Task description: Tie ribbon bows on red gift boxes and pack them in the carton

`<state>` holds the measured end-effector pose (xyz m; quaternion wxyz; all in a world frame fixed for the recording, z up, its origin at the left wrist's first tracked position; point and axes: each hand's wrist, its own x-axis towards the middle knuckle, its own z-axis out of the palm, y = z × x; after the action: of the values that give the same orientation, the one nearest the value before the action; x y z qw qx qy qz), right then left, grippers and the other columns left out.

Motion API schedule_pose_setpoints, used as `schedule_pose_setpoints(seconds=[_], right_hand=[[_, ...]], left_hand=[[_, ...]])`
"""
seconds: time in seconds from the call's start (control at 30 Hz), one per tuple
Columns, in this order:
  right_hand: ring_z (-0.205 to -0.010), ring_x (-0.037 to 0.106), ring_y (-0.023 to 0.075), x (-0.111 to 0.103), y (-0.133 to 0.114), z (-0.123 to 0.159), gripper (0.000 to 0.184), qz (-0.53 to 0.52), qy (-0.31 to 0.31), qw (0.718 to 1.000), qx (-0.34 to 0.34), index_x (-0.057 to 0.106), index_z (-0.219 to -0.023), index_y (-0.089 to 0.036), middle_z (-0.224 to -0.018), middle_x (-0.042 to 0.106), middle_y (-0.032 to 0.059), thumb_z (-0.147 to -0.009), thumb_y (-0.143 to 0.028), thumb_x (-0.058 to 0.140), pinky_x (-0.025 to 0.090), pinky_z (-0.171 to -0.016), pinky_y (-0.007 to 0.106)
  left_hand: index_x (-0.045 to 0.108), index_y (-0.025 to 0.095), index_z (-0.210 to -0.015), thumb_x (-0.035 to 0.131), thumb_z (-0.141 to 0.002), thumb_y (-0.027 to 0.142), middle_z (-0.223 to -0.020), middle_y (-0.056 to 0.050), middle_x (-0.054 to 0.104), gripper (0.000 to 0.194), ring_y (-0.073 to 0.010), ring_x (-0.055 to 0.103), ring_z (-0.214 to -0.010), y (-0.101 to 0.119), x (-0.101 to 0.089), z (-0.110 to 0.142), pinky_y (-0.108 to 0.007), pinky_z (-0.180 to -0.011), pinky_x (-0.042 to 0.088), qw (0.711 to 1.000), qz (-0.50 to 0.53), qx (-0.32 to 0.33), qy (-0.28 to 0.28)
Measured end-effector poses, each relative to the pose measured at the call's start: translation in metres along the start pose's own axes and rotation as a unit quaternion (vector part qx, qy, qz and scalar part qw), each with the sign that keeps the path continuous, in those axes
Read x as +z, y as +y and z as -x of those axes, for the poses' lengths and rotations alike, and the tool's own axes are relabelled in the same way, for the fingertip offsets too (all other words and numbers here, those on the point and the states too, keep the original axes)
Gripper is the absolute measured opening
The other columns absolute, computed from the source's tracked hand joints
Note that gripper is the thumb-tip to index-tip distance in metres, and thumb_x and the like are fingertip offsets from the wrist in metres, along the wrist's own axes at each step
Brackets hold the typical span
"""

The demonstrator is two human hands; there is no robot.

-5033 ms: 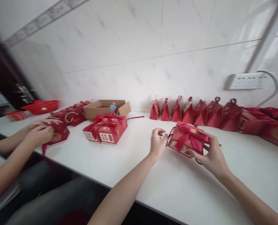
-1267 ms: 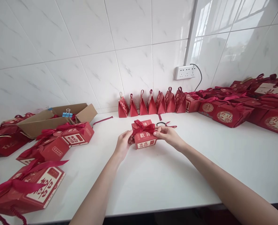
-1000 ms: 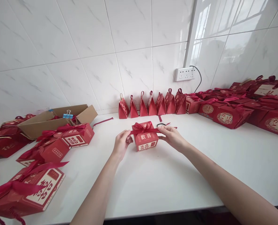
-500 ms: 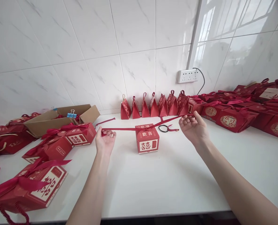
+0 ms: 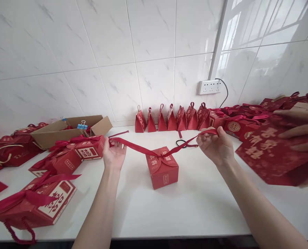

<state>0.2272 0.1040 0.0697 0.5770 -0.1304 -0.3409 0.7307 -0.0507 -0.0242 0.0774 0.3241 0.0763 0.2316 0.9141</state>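
A small red gift box (image 5: pixel 166 173) with gold and white characters stands on the white table in front of me. A red ribbon (image 5: pixel 137 148) is crossed over its top, and its two ends stretch up to my hands. At the left, my left hand (image 5: pixel 114 154) pinches one ribbon end. My right hand (image 5: pixel 216 145) grips the other end between thumb and fingers. Both ribbon lengths sag slightly toward the box. Behind the box, a black loop (image 5: pixel 180 142) lies on the table.
Another person's hand (image 5: pixel 303 133) holds a large red box (image 5: pixel 278 152) at the right. Several triangular red boxes (image 5: pixel 181 119) line the wall. Finished-looking ribboned boxes (image 5: pixel 37 204) crowd the left, beside an open cardboard box (image 5: pixel 52 135). A power strip (image 5: pixel 209 87) is on the wall.
The small box has turned and come nearer, showing another side. The ribbon has gone from taut to slack. Another person's hand with a red box has entered at the right.
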Motion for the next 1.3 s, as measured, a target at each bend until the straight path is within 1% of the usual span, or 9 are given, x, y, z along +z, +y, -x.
schedule_pose_setpoints(seconds=[0.13, 0.27, 0.37, 0.47, 0.57, 0.67, 0.8, 1.1, 1.3], right_hand=[[-0.06, 0.061, 0.0121, 0.016, 0.005, -0.004, 0.033, 0.005, -0.023, 1.0, 0.013, 0.056, -0.058, -0.023, -0.055, 0.058, -0.0048, -0.061, -0.047, 0.078, 0.054, -0.062, 0.026], [-0.052, 0.056, 0.0112, 0.01, 0.009, -0.016, 0.033, 0.013, 0.002, 0.999, 0.04, 0.052, -0.055, -0.022, -0.051, 0.055, -0.005, -0.062, -0.04, 0.079, 0.051, -0.054, 0.025], [-0.063, 0.063, 0.0144, 0.013, 0.009, -0.017, 0.029, 0.036, 0.004, 0.998, 0.059, 0.056, -0.058, -0.023, -0.061, 0.064, -0.0026, -0.06, -0.038, 0.081, 0.054, -0.06, 0.027], [-0.088, 0.067, 0.0206, 0.041, 0.008, -0.015, 0.026, 0.081, -0.063, 0.993, 0.052, 0.063, -0.066, -0.022, -0.088, 0.071, 0.0028, -0.061, -0.041, 0.081, 0.055, -0.078, 0.033], [-0.083, 0.068, 0.0232, 0.084, 0.005, -0.016, 0.03, 0.112, -0.128, 0.984, 0.057, 0.066, -0.066, -0.019, -0.083, 0.072, 0.0059, -0.06, -0.044, 0.081, 0.054, -0.079, 0.037], [-0.072, 0.067, 0.0212, 0.118, 0.002, -0.018, 0.027, 0.133, -0.169, 0.975, 0.055, 0.067, -0.064, -0.018, -0.073, 0.07, 0.0059, -0.063, -0.043, 0.077, 0.055, -0.07, 0.034], [-0.079, 0.066, 0.0202, 0.137, -0.002, -0.012, 0.019, 0.165, -0.245, 0.955, 0.036, 0.073, -0.072, -0.017, -0.078, 0.071, 0.0055, -0.064, -0.035, 0.074, 0.054, -0.073, 0.031], [-0.078, 0.066, 0.019, 0.143, 0.002, 0.002, 0.025, 0.23, -0.174, 0.957, -0.017, 0.074, -0.078, -0.018, -0.078, 0.071, 0.0045, -0.059, -0.033, 0.079, 0.055, -0.076, 0.034], [-0.07, 0.065, 0.0165, 0.137, -0.002, 0.01, 0.026, 0.229, -0.198, 0.953, -0.031, 0.072, -0.076, -0.018, -0.074, 0.07, 0.0034, -0.059, -0.035, 0.08, 0.055, -0.068, 0.031]], left_hand=[[0.054, 0.018, -0.07, 0.056, -0.083, 0.03, -0.065, 0.002, 0.057, 0.018, -0.0104, 0.058, -0.064, 0.008, 0.008, 0.011, -0.024, -0.066, 0.05, 0.999, -0.022, -0.021, -0.036], [0.052, 0.017, -0.067, 0.058, -0.079, 0.026, -0.061, 0.002, 0.054, 0.016, -0.0098, 0.055, -0.058, 0.031, -0.001, 0.017, -0.022, -0.06, 0.049, 0.998, -0.06, -0.005, -0.023], [0.051, 0.017, -0.066, 0.061, -0.073, 0.022, -0.066, 0.001, 0.057, 0.013, -0.0121, 0.059, -0.066, 0.043, 0.0, 0.02, -0.024, -0.063, 0.051, 0.996, -0.087, -0.006, -0.022], [0.052, 0.017, -0.067, 0.065, -0.071, 0.024, -0.075, -0.001, 0.062, 0.015, -0.0155, 0.062, -0.074, 0.04, 0.026, 0.022, -0.028, -0.067, 0.052, 0.99, -0.112, -0.01, -0.085], [0.053, 0.016, -0.063, 0.073, -0.067, 0.03, -0.062, 0.001, 0.057, 0.025, -0.0127, 0.057, -0.062, 0.028, 0.067, 0.025, -0.029, -0.066, 0.051, 0.969, -0.173, -0.011, -0.177], [0.06, 0.013, -0.066, 0.076, -0.063, 0.036, -0.067, -0.003, 0.062, 0.028, -0.0139, 0.059, -0.066, 0.019, 0.102, 0.03, -0.029, -0.068, 0.049, 0.923, -0.269, -0.019, -0.273], [0.069, 0.012, -0.085, 0.073, -0.065, 0.028, -0.079, -0.007, 0.068, 0.026, -0.0168, 0.062, -0.078, 0.02, 0.121, 0.04, -0.032, -0.08, 0.048, 0.857, -0.375, 0.004, -0.354], [0.069, 0.014, -0.094, 0.07, -0.068, 0.019, -0.072, -0.005, 0.068, 0.026, -0.0159, 0.064, -0.073, 0.027, 0.123, 0.052, -0.035, -0.083, 0.049, 0.85, -0.401, 0.037, -0.34], [0.07, 0.012, -0.086, 0.071, -0.064, 0.019, -0.074, -0.006, 0.067, 0.023, -0.0148, 0.061, -0.069, 0.028, 0.119, 0.056, -0.03, -0.072, 0.05, 0.862, -0.387, 0.074, -0.319]])
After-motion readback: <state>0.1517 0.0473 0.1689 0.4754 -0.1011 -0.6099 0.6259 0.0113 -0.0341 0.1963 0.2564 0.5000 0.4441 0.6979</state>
